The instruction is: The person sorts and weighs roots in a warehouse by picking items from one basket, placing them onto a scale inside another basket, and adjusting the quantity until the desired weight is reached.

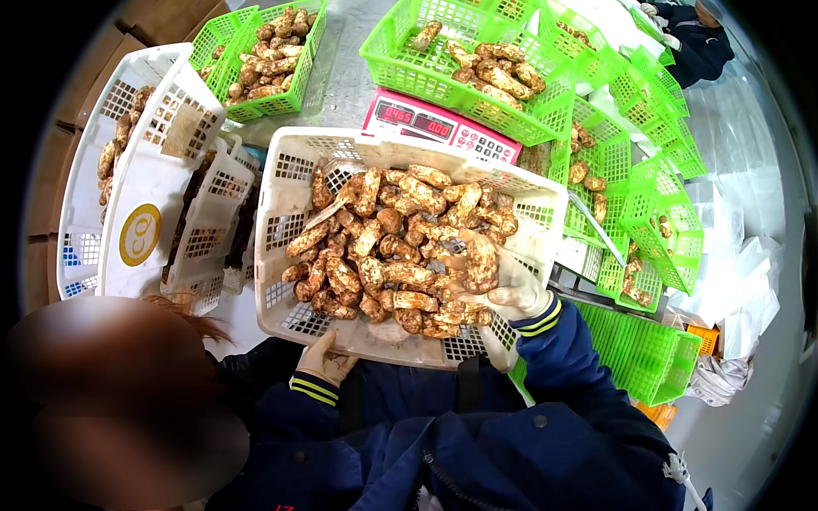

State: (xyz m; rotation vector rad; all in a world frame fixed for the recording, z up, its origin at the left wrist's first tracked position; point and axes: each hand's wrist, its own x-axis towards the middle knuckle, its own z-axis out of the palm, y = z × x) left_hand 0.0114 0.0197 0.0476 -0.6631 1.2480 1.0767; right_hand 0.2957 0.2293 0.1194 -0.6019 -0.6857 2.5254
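Note:
A white plastic crate in front of me holds a heap of brown-and-white, thick-stemmed matsutake mushrooms. My left hand, in a pale glove, grips the crate's near rim toward its left corner. At the crate's right side my right hand, also gloved, has its fingers closed on one larger mushroom, raised just over the heap. A thin pale stick-like piece lies across the mushrooms at the left.
Behind the crate, a pink scale carries a green basket of mushrooms. More green baskets line the right; an empty stack stands below them. White crates are at left. One person is close at lower left, another far right.

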